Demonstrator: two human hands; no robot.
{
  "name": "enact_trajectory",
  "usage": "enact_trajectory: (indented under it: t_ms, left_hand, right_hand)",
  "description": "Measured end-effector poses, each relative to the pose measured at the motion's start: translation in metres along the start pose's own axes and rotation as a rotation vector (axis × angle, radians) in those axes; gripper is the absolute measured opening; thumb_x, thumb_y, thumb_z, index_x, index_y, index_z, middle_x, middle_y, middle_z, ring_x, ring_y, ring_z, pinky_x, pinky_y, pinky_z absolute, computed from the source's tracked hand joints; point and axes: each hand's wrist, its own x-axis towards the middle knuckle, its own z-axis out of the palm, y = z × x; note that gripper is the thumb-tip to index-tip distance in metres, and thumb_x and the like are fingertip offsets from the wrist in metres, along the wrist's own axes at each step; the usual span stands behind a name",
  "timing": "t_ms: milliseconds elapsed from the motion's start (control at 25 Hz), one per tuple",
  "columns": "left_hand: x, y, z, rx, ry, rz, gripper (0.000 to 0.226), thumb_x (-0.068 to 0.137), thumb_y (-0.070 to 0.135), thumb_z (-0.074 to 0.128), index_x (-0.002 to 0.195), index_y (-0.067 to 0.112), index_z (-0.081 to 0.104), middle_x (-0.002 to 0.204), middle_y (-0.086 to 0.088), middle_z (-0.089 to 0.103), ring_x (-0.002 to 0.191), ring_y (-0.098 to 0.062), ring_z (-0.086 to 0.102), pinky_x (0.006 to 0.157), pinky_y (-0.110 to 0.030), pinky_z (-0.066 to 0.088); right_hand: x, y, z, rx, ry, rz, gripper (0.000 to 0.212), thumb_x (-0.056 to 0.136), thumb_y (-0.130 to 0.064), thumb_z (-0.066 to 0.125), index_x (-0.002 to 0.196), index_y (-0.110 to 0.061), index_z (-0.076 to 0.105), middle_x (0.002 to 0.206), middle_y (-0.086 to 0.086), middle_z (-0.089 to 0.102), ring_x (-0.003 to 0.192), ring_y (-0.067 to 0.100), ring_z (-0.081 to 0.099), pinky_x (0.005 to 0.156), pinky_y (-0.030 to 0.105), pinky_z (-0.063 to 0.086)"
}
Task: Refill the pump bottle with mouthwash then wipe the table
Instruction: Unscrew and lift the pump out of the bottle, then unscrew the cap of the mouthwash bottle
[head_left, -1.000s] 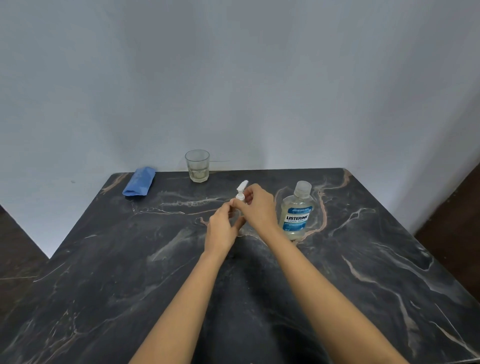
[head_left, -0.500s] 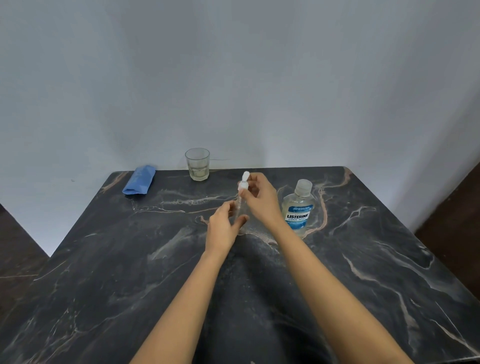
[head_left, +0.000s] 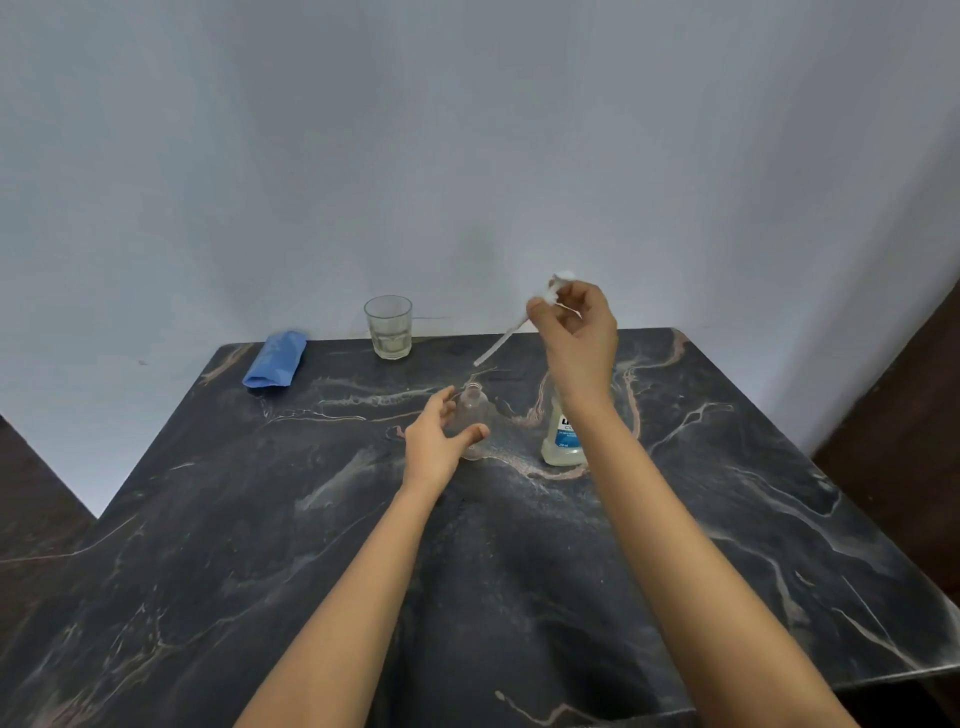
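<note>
A small clear pump bottle (head_left: 474, 415) stands upright and uncapped on the dark marble table (head_left: 260, 519). My left hand (head_left: 439, 436) curls around its left side, thumb in front of it. My right hand (head_left: 574, 327) is raised above the table and pinches the white pump head (head_left: 556, 288), whose dip tube (head_left: 501, 345) slants down to the left, clear of the bottle. The mouthwash bottle (head_left: 563, 444) stands capped or not, I cannot tell, since my right forearm covers its top. A folded blue cloth (head_left: 275, 359) lies at the table's back left.
A clear drinking glass (head_left: 388, 327) with a little liquid stands at the back edge by the grey wall. The table's right edge drops off beside a dark floor.
My right hand has lifted the pump head with its tube fully out of the bottle and carried it up and to the right. My left hand stays at the bottle.
</note>
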Motion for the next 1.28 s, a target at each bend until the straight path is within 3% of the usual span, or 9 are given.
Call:
enact_trajectory:
  t_ms: [80, 200, 320, 520, 600, 760, 880, 960, 1280]
  left_hand:
    - [-0.004, 0.001, -0.010, -0.048, 0.034, -0.020, 0.071, 0.076, 0.025, 0.081, 0.138, 0.016, 0.048, 0.134, -0.007, 0.057, 0.121, -0.018, 0.055, 0.101, -0.032, 0.044]
    - [-0.014, -0.003, -0.030, -0.060, 0.149, -0.030, 0.050, 0.084, 0.031, 0.074, 0.128, 0.016, 0.054, 0.124, -0.004, 0.062, 0.103, -0.009, 0.061, 0.092, -0.026, 0.049]
    - [-0.029, -0.008, -0.043, -0.041, 0.233, -0.021, 0.036, 0.089, 0.037, 0.067, 0.117, 0.017, 0.058, 0.111, 0.001, 0.066, 0.091, 0.004, 0.059, 0.077, -0.009, 0.047]
    - [-0.053, -0.004, -0.040, -0.068, 0.236, 0.014, 0.028, 0.087, 0.035, 0.069, 0.109, 0.020, 0.059, 0.100, 0.010, 0.065, 0.088, 0.006, 0.060, 0.069, -0.001, 0.042]
    - [-0.058, -0.001, -0.037, -0.064, 0.220, 0.041, 0.026, 0.087, 0.033, 0.070, 0.107, 0.020, 0.059, 0.099, 0.013, 0.064, 0.085, 0.008, 0.060, 0.070, -0.002, 0.042]
    - [-0.061, 0.005, -0.029, -0.071, 0.196, 0.075, 0.025, 0.086, 0.022, 0.072, 0.107, 0.019, 0.060, 0.099, 0.010, 0.065, 0.084, 0.009, 0.062, 0.071, -0.005, 0.045]
    - [-0.063, 0.008, -0.023, -0.062, 0.167, 0.087, 0.025, 0.085, 0.016, 0.072, 0.105, 0.021, 0.059, 0.099, 0.010, 0.064, 0.082, 0.011, 0.061, 0.071, -0.006, 0.046]
    - [-0.063, 0.010, -0.019, -0.056, 0.151, 0.092, 0.024, 0.085, 0.014, 0.072, 0.104, 0.022, 0.058, 0.099, 0.010, 0.064, 0.081, 0.010, 0.061, 0.071, -0.006, 0.046]
    - [-0.057, 0.019, -0.001, -0.056, 0.108, 0.107, 0.023, 0.086, 0.013, 0.069, 0.105, 0.019, 0.059, 0.100, 0.007, 0.065, 0.082, 0.004, 0.063, 0.071, -0.007, 0.046]
  right_hand:
    - [-0.017, 0.003, -0.013, 0.028, 0.064, 0.089, 0.018, 0.083, -0.016, 0.071, 0.095, -0.010, 0.059, 0.087, -0.001, 0.061, 0.075, 0.008, 0.060, 0.076, 0.024, 0.050]
    - [-0.053, 0.027, -0.033, 0.043, 0.090, 0.290, 0.021, 0.080, -0.018, 0.073, 0.085, -0.006, 0.058, 0.079, 0.014, 0.055, 0.071, 0.022, 0.055, 0.074, 0.034, 0.052]
    - [-0.095, 0.060, -0.039, 0.073, 0.106, 0.465, 0.018, 0.079, -0.007, 0.073, 0.082, -0.003, 0.056, 0.076, 0.013, 0.048, 0.071, 0.024, 0.049, 0.077, 0.035, 0.054]
    - [-0.124, 0.098, -0.041, -0.113, 0.070, 0.718, 0.026, 0.069, -0.015, 0.083, 0.081, -0.005, 0.061, 0.080, 0.008, 0.067, 0.077, 0.021, 0.067, 0.083, 0.038, 0.058]
    - [-0.126, 0.100, -0.045, -0.221, 0.042, 0.713, 0.030, 0.065, -0.020, 0.085, 0.084, -0.012, 0.062, 0.084, 0.005, 0.070, 0.074, 0.017, 0.068, 0.074, 0.033, 0.059]
    - [-0.127, 0.098, -0.057, -0.517, -0.061, 0.607, 0.036, 0.067, -0.032, 0.083, 0.085, -0.022, 0.054, 0.085, -0.006, 0.061, 0.073, 0.006, 0.057, 0.057, 0.021, 0.042]
    - [-0.125, 0.101, -0.067, -0.713, -0.178, 0.529, 0.029, 0.072, -0.036, 0.079, 0.085, -0.020, 0.059, 0.095, 0.002, 0.063, 0.093, 0.018, 0.053, 0.072, 0.030, 0.047]
    - [-0.123, 0.101, -0.070, -0.764, -0.257, 0.460, 0.023, 0.074, -0.035, 0.077, 0.084, -0.019, 0.064, 0.096, 0.002, 0.061, 0.102, 0.019, 0.043, 0.079, 0.030, 0.042]
    - [-0.116, 0.097, -0.078, -0.659, -0.432, 0.434, 0.026, 0.075, -0.028, 0.078, 0.096, -0.021, 0.065, 0.098, -0.003, 0.062, 0.107, 0.014, 0.043, 0.079, 0.025, 0.042]
